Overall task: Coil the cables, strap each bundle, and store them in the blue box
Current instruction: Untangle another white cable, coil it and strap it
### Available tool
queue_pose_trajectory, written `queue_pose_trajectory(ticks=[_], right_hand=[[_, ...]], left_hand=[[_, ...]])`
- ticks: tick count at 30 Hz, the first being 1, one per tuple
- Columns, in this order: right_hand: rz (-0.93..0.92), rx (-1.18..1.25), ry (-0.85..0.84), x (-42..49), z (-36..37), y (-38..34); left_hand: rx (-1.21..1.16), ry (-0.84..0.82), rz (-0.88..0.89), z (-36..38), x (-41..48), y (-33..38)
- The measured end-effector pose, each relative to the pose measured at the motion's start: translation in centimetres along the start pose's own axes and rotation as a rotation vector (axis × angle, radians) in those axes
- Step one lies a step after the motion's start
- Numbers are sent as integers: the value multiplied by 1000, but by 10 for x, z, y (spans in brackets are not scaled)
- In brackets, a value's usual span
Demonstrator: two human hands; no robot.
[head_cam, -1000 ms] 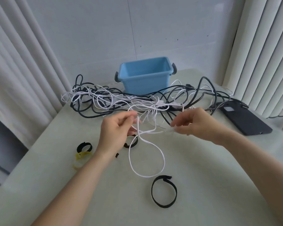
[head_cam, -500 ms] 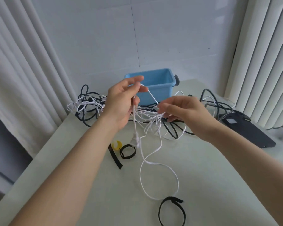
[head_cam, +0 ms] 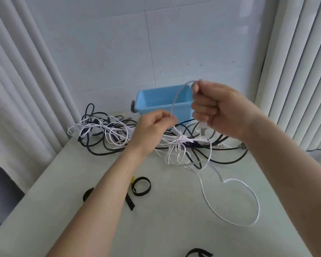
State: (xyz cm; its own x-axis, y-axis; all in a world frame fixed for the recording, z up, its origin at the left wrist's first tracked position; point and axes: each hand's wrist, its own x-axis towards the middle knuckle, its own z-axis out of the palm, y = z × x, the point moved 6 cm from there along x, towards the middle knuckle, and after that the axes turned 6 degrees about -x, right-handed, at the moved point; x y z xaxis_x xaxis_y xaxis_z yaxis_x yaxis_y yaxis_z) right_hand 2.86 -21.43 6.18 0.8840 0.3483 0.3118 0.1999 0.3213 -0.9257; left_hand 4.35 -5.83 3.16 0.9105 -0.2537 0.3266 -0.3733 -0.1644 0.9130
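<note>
One white cable, before the blue box: right hand fists it, left hand pinches it; tugging could tighten the tangle.

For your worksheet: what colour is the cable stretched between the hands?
The cable is white; head view shows it best.

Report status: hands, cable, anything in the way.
Right hand grips white cable, left hand pinches it. Not coiled yet. Cable runs into tangled pile before blue box.
</note>
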Motion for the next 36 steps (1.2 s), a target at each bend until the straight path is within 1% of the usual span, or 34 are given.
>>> queue_pose_trajectory(ticks=[2,4,7,10,14,17,19,21,24,27,29,31,33,35,36], right_hand=[[-42,94,73,1,-10,-9],[-83,218,186,3,-22,-12],[-114,528,355,5,-43,-7],[-132,790,484,5,-61,-1],[-179,898,615,-1,-87,0],[-199,882,683,-7,-103,1],[-176,793,711,-8,-103,6],[-163,656,706,-7,-93,10],[-131,340,649,-3,-75,12],[-55,-99,462,1,-54,10],[-25,-323,333,3,-40,13],[3,-451,229,5,-25,19],[17,-610,152,5,-14,23],[30,-703,79,4,-3,24],[30,-676,47,3,2,23]], left_hand=[[19,-67,-35,8,-1,-5],[-59,-51,-59,6,3,-9],[-177,-38,-91,1,7,-19],[-183,-51,-67,1,7,-22],[-168,46,13,-11,8,-12],[-221,97,67,-22,9,-3],[-290,79,66,-22,8,-1],[-340,12,57,-15,6,2],[-292,-80,94,-10,1,11],[-243,-163,150,-10,-3,23],[-231,-230,181,-9,-6,31],[-233,-263,207,-10,-9,37],[-263,-251,221,-12,-9,41],[-310,-177,224,-16,-8,41],[-322,-125,223,-19,-6,40]])
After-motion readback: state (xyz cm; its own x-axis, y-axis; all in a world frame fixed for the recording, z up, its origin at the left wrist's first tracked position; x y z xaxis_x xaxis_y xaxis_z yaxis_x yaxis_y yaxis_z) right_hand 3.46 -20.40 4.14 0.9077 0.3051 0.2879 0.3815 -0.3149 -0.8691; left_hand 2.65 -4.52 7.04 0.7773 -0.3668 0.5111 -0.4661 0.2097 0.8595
